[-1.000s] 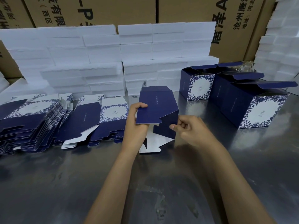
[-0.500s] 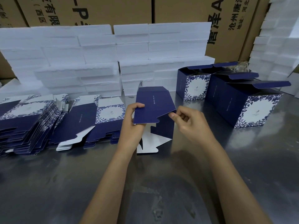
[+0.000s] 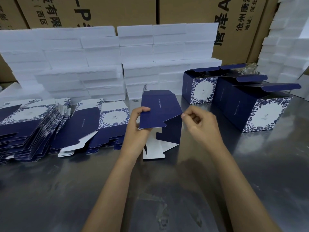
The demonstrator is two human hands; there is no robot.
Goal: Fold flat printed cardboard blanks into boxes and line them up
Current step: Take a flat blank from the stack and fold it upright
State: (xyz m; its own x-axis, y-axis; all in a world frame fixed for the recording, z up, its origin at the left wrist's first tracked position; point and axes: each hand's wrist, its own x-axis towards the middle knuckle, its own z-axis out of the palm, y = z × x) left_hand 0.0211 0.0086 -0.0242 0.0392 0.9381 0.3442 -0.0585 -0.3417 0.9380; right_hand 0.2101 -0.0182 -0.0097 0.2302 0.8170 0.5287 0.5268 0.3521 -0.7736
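Standing upright blank (image 3: pixel 160 113), white flaps down

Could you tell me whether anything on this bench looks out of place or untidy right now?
Mostly tidy. The left stack of flat blanks has slumped and fanned out sideways, and one blank lies askew on the neighbouring pile, its white flap jutting out. The folded boxes stand in line, lids open. The blank in hand looks undamaged.

A packing workshop is indicated: a steel worktable (image 3: pixel 167 198), stacked white foam trays (image 3: pixel 100 56), printed brown shipping cartons (image 3: pixel 117 10).
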